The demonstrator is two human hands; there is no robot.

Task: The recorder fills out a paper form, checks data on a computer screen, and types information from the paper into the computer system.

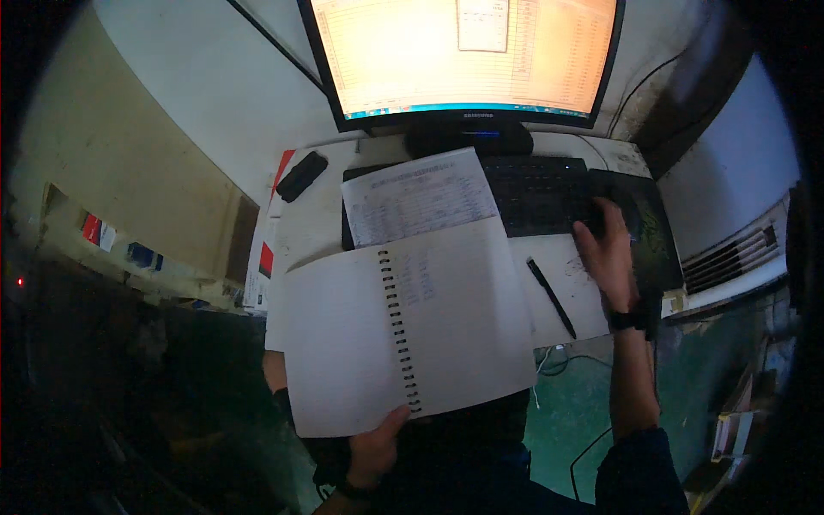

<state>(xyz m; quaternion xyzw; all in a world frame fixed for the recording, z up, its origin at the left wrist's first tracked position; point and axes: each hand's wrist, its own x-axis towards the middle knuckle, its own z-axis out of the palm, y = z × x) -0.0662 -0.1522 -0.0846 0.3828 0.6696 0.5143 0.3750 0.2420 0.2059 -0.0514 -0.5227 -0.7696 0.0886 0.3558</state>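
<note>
I hold a spiral notebook (412,330) open in front of me, near the edge of the desk (313,215). Its wire spine runs from far to near, tilting slightly to the right at the near end, and the two white pages spread left and right of it. The far edge of the notebook overlaps a printed sheet (418,196) of rows and columns that lies slanted across the left part of the dark keyboard (536,193).

My left hand (375,451) grips the notebook's near edge from below, the thumb pressed onto the page just beside the end of the spine, the fingers hidden under the paper. My right hand (608,253) reaches far and right, loosely open, palm down, fingers resting on a dark mouse (594,215) at the right end of the keyboard; I wear a black watch on that wrist.

A slim black pen (551,298) lies on white paper between notebook and right hand. A bright monitor (468,56) stands at the far side.
</note>
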